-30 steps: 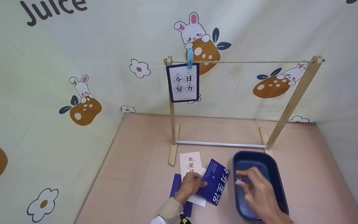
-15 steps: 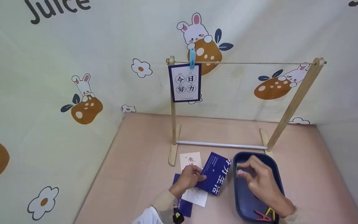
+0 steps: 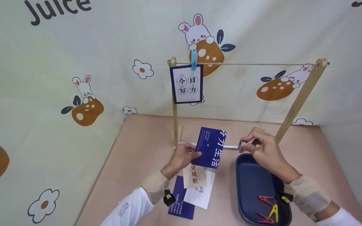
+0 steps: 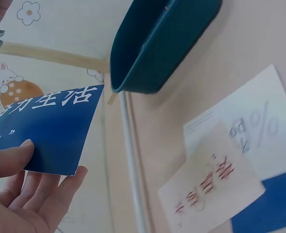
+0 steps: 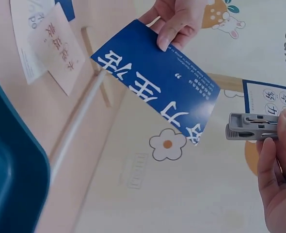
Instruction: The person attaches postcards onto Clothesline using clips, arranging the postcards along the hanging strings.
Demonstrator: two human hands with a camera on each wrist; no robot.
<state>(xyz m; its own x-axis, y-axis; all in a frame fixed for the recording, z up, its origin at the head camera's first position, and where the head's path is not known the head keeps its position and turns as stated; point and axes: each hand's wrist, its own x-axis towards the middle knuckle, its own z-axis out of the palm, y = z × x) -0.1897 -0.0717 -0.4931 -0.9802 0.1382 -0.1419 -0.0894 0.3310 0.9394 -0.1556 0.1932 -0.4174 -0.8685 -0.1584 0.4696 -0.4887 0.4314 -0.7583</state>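
Blue card (image 3: 208, 147) pinched by left hand (image 3: 182, 157), grey peg (image 5: 245, 130) by right hand (image 3: 264, 150), not yet joined.
Beyond both hands, bordered card (image 3: 187, 89) already on string (image 3: 256, 64); loose, unhung cards (image 3: 200, 198) below left hand, more pegs (image 3: 274, 208) below right.

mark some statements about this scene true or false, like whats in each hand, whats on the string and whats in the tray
1. The left hand holds a dark blue rectangular card with white characters. True.
2. The right hand pinches a green clothespin. False: it pinches a grey clothespin.
3. A light blue clothespin clips a white card with a dark blue border to the thin string. True.
4. Only yellow clips show in the dark blue oblong tray. False: two red clips and one yellow clip show there.
5. A cream card with reddish characters partly covers a white card with grey print. True.
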